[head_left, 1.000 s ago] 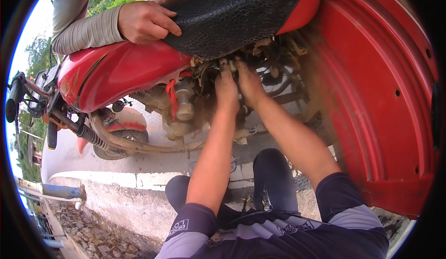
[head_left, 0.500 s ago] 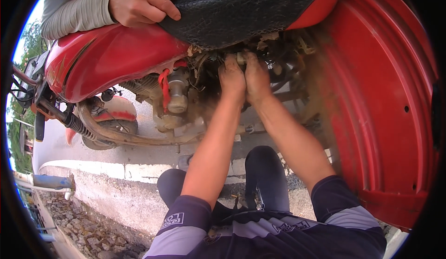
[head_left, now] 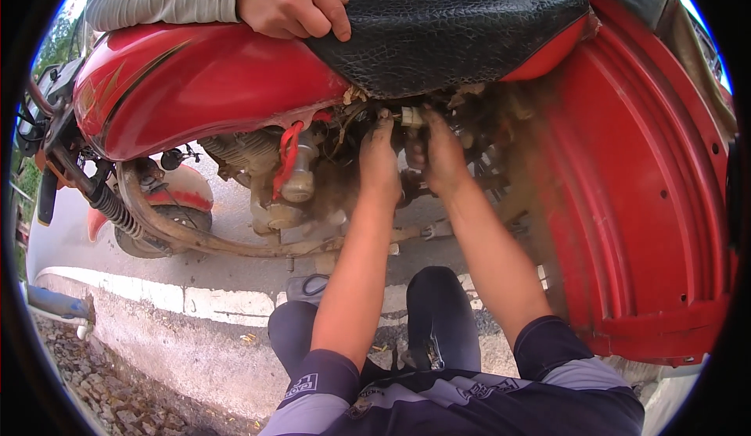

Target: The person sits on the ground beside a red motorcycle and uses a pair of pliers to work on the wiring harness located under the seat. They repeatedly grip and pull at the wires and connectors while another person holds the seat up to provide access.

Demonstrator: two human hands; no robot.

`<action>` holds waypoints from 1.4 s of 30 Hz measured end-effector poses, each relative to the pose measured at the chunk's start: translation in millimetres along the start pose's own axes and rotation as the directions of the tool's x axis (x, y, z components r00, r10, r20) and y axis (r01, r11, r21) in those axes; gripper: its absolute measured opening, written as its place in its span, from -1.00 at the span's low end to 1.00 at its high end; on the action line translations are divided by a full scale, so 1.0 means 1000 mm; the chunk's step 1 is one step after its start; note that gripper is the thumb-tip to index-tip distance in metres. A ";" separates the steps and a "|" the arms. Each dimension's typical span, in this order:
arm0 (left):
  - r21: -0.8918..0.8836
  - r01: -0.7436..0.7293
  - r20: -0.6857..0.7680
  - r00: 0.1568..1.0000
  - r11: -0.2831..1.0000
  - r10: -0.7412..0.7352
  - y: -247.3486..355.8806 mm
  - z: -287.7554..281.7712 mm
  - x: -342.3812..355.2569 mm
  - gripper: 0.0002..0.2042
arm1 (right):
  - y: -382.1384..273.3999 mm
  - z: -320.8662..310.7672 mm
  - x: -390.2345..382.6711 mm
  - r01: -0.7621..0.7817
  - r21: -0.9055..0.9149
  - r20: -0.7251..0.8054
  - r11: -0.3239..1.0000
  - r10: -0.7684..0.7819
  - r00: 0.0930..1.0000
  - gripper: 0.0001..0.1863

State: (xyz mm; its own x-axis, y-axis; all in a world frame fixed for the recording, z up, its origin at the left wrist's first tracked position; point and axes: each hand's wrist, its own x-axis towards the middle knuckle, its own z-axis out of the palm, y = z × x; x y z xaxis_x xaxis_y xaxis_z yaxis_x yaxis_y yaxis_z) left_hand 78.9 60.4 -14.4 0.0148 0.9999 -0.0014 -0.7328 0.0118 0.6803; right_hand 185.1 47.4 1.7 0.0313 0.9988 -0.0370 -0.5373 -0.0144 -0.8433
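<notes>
Under the black seat of a red motorcycle, my left hand and my right hand are raised among dusty wires. Both are closed at a pale plastic connector: my left thumb and fingers pinch its left end or wiring, and my right fingers grip its right side. Dark wiring and engine parts partly hide my fingertips. A red strap hangs to the left beside a metal cylinder.
A co-worker's hand rests on the seat's front edge. The red tank is at upper left, a large red panel at right. A front wheel, white-painted curb, blue pipe and stones are in view.
My right hand has moved a little right, away from my left, showing more of the connector. The co-worker's hand has shifted right in the picture, and the view has moved with my head.
</notes>
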 end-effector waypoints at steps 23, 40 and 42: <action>-0.135 0.011 0.195 0.981 0.991 0.015 -0.013 -0.027 -0.005 -0.70 | -0.018 -0.011 -0.021 0.524 -0.741 0.663 -0.420 -0.579 0.474 -0.59; 0.084 -0.062 0.206 0.978 0.995 0.044 -0.021 -0.036 0.003 -0.78 | -0.017 -0.004 -0.031 -0.256 -0.726 -0.346 0.639 -0.018 0.938 -0.41; 0.155 -0.079 0.173 0.983 0.985 0.051 -0.019 -0.035 0.003 -0.78 | -0.012 -0.004 -0.024 -0.113 -0.585 -0.209 0.803 -0.015 0.978 -0.46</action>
State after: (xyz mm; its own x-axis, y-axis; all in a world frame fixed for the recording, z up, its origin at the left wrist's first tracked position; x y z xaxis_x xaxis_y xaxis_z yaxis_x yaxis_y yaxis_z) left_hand 69.2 63.8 -52.9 0.0949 0.9824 0.1608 -0.6176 -0.0686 0.7835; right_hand 194.1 23.0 10.5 0.2149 0.9672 -0.1358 0.0576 -0.1513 -0.9868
